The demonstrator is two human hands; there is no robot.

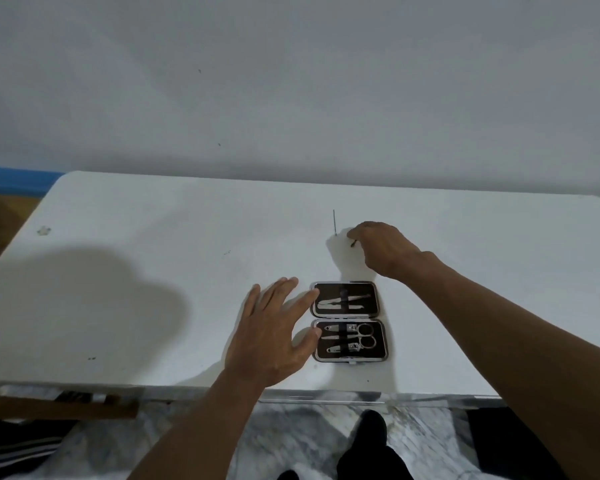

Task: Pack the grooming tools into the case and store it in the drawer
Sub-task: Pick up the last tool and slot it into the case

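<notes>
A small dark grooming case [348,320] lies open on the white table [153,271], near its front edge. Its far half holds tweezers and a flat tool; its near half holds clippers and small scissors under straps. My left hand [274,330] is spread flat, fingertips touching the case's left side. Beyond the case, my right hand [381,249] is curled around a small dark tool [353,243], of which only the tip shows. A thin metal tool [334,221] lies on the table just left of that hand.
A plain wall stands behind the table. A wooden piece [59,407] sits below the front edge at the left. My dark-trousered legs [371,445] stand on a marbled floor. No drawer can be made out.
</notes>
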